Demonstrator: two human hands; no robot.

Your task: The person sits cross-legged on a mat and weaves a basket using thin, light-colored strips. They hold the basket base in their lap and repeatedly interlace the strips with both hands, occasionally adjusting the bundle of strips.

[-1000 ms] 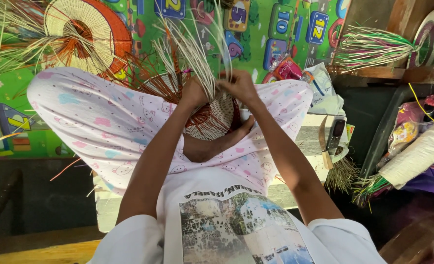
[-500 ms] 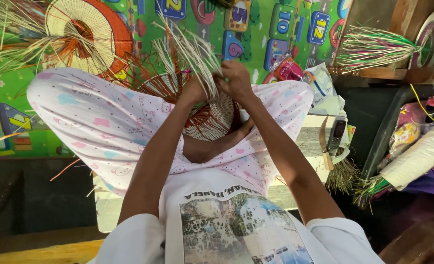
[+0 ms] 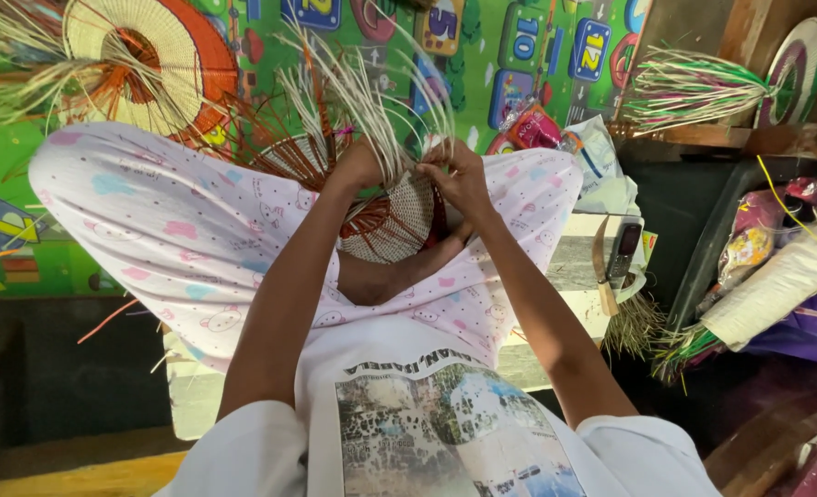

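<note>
My left hand (image 3: pixel 358 168) and my right hand (image 3: pixel 454 175) meet close together over a half-woven round basket piece (image 3: pixel 390 216) that rests in my lap, between my knees in the pink-printed pale trousers (image 3: pixel 178 230). My left hand is closed around a bunch of loose pale straw strands (image 3: pixel 371 101), which fan upward from the rim of the weaving. My right hand has its fingers pressed together, pinching strands right at the woven edge, just beside the left hand, the two nearly touching. The woven part is pale with reddish-brown spokes (image 3: pixel 289 147) sticking out on its left side.

Beyond my knees the floor is covered with a bright green play mat (image 3: pixel 519 55) with coloured tiles. On the mat, toward its far left corner, lies a finished round fan-like weaving (image 3: pixel 150 55) in cream and orange, with loose straw ends spreading out past it. Near the far right side a bundle of green and pink dyed straw (image 3: pixel 694 87) lies on a wooden ledge, and another round woven piece (image 3: pixel 795 69) leans beside it. To the right of my right knee there is a low pale block (image 3: pixel 583 258), and on it a knife (image 3: pixel 601 271) and a small dark phone (image 3: pixel 624 248) lie side by side. Further right are a white rolled bundle (image 3: pixel 776 285) and some colourful plastic packets (image 3: pixel 749 248).
</note>
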